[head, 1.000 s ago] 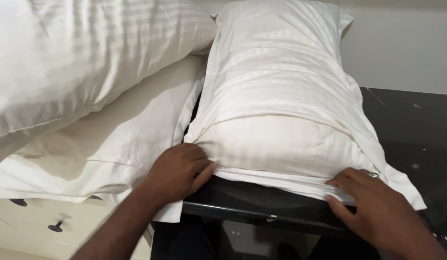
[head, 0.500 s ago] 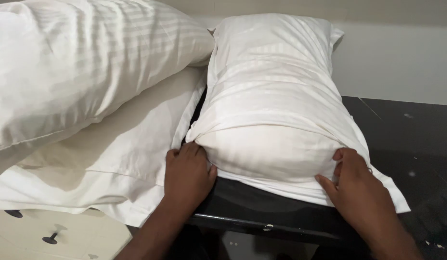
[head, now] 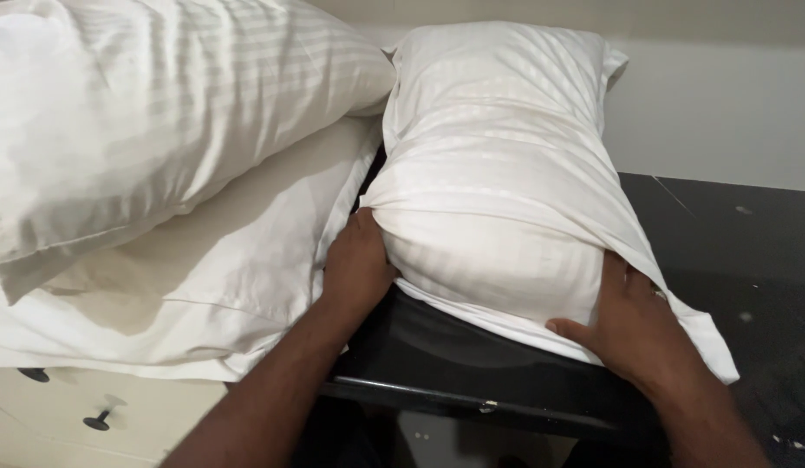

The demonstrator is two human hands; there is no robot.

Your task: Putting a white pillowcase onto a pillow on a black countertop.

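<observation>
A white striped pillow (head: 498, 182) in its case lies lengthwise on a black glossy table (head: 472, 364), its near end bulging toward me. My left hand (head: 357, 264) presses against the near left corner of the pillow, fingers tucked under the fabric fold. My right hand (head: 628, 316) cups the near right corner, fingers slipped beneath the loose flap of the case, thumb pointing left along the lower edge. Both hands grip the pillow's near end from either side.
Two more white pillows are stacked at left, a puffy one (head: 151, 121) on top of a flatter one (head: 203, 286). Below them is a cream drawer front with dark knobs (head: 97, 421). A pale wall (head: 723, 113) runs behind the table.
Both hands have slid forward from the pillow's lower edge up onto its near corners, and the view has moved closer to the pillow.
</observation>
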